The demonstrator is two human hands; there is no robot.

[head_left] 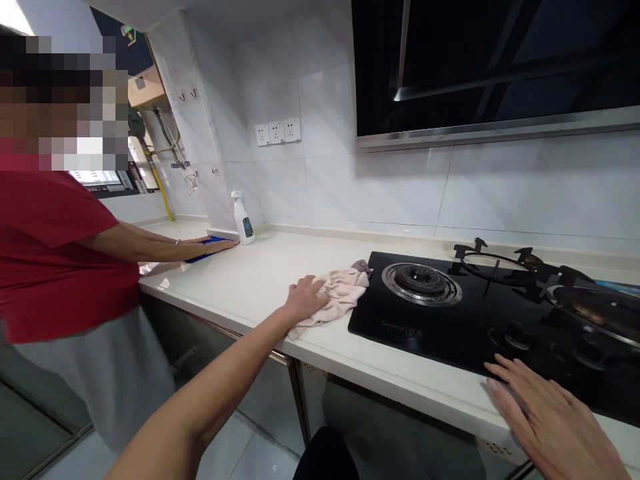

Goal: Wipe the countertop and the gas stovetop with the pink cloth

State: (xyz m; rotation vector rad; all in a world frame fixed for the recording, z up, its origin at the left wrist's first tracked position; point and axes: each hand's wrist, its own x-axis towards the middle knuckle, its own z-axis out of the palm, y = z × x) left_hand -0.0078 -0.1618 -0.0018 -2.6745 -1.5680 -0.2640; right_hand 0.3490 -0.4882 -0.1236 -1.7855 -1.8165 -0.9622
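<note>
My left hand (306, 297) presses down on a crumpled pink cloth (336, 296) that lies on the cream countertop (260, 277), just left of the black glass gas hob (470, 327). Its fingers curl over the cloth. My right hand (543, 413) lies flat with fingers stretched out on the counter's front edge, touching the hob's near rim and holding nothing. The hob's left burner (421, 282) is bare; its pan support (493, 263) sits shifted toward the right.
A person in a red shirt (50, 253) stands at the left, their hand on a blue cloth (207, 248) on the counter. A white spray bottle (243, 219) stands by the wall. A black range hood (495, 67) hangs above. A pan (597, 308) sits at the right.
</note>
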